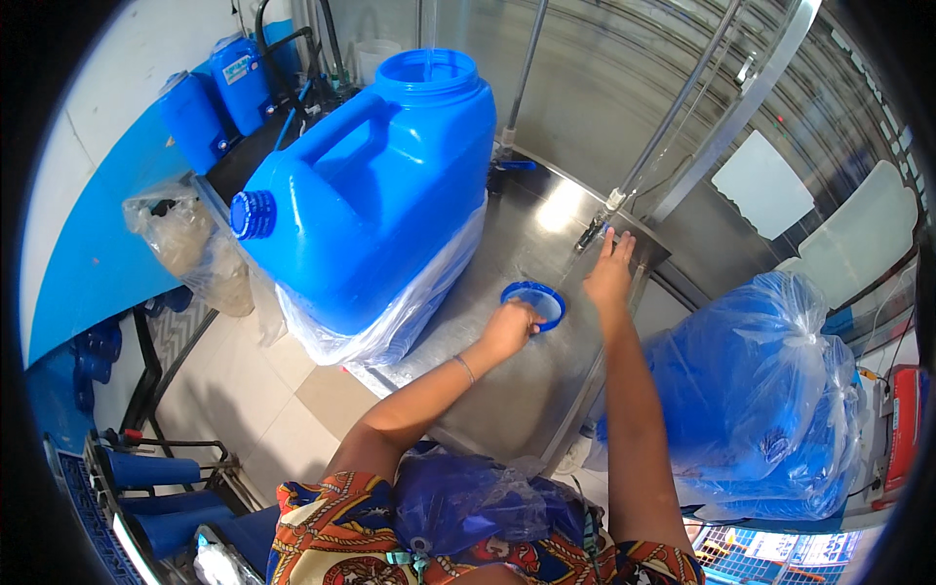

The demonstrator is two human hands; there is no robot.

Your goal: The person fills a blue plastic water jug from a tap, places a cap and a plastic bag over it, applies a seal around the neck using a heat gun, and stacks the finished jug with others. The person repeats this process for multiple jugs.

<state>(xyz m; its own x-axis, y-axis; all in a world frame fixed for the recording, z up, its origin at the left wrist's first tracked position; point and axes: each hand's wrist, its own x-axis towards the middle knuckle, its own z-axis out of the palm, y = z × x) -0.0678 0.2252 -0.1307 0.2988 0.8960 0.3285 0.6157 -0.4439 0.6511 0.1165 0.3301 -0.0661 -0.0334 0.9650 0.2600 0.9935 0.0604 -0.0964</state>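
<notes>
Head view: round lid point(546, 292) upturned, left fingers point(527, 314) clamped on it, right fingers point(608, 244) apart

Nothing legible with certainty. At the upper left of the frame, on an upright blue plastic jug with a box-like body point(247, 96), a white rectangular label with darker print point(237, 68), too small to read. Left of centre, on the ribbed, round blue plastic screw cap point(253, 214) of a large blue plastic jerrycan point(395, 210), pale marks, not decipherable. Along the lower-left rim, pale lettering-like marks on a flat dark blue panel point(80, 512), bent by the lens. At the lower right, blue-and-white printed sheets point(804, 546), likewise unreadable.
</notes>
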